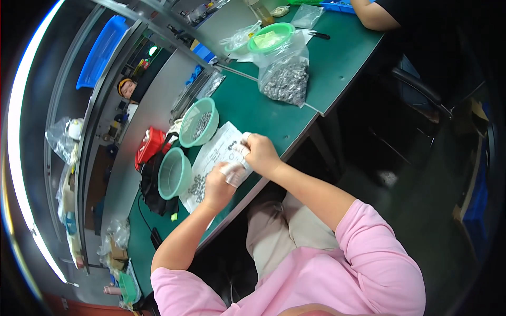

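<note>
My left hand [217,185] and my right hand [260,154] meet over a white paper sheet [216,150] on the green table [253,110]. Fingertips on both hands are wrapped in white tape. They pinch something small between them; what it is cannot be told. A pile of small dark metal rings [197,187] lies on the sheet just left of my left hand.
Two green bowls stand left of the sheet, one holding small metal parts [198,122], one looking empty [174,173]. A clear bag of metal parts [285,79] and a green bowl [270,38] sit farther back. Another person's arm [372,16] rests at the far end. Red-and-black bag [151,148] at left.
</note>
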`<state>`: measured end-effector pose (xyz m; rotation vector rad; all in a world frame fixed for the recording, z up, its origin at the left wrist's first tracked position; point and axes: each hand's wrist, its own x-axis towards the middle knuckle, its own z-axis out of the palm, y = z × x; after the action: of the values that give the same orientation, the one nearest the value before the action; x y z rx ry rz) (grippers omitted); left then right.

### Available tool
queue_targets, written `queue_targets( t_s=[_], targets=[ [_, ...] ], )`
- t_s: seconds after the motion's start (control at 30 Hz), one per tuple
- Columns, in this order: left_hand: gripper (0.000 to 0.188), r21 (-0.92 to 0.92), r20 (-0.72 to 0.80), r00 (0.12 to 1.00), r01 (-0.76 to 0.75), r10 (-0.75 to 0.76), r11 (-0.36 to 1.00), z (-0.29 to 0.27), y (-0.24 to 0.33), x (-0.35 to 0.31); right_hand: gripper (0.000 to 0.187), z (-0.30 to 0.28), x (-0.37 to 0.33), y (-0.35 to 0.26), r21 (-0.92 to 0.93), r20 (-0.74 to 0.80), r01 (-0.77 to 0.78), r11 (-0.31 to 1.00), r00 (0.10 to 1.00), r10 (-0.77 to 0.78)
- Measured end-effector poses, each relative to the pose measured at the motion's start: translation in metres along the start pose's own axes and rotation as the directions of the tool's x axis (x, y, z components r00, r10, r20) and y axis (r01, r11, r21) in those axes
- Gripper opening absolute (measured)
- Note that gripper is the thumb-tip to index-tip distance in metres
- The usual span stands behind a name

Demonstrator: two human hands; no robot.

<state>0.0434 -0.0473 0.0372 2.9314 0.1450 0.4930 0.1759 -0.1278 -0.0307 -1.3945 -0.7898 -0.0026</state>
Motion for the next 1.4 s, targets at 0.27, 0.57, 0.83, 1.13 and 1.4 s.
queue_targets(
  t_s=[0.27,0.57,0.83,1.13,1.4],
  targets=[
    [0.019,-0.313,-0.386,0.921,-0.182,0.050,0.932,-0.021,0.015,0.218,0.022,-0.006,0.002,-0.013,0.019,0.078,-0.083,0.996,0.994,0.082],
    [0.026,-0.305,-0.227,0.970,0.019,-0.092,0.952,-0.004,0.019,0.258,0.024,-0.002,-0.005,-0.004,-0.036,0.040,-0.019,0.999,0.999,0.020],
    [0.028,-0.215,-0.152,0.949,0.241,-0.277,0.946,-0.048,-0.057,0.097,0.023,0.000,0.003,0.000,0.020,-0.064,0.060,0.998,0.996,-0.059],
    [0.031,0.153,0.019,0.951,0.303,-0.309,0.941,-0.036,-0.075,-0.032,0.018,0.002,0.004,-0.007,0.036,0.021,-0.061,0.998,0.998,0.060],
    [0.034,0.182,0.009,0.982,0.183,-0.188,0.966,-0.002,-0.080,-0.038,0.015,-0.001,0.001,-0.009,0.088,-0.011,-0.033,0.996,0.999,0.034]
  ],
)
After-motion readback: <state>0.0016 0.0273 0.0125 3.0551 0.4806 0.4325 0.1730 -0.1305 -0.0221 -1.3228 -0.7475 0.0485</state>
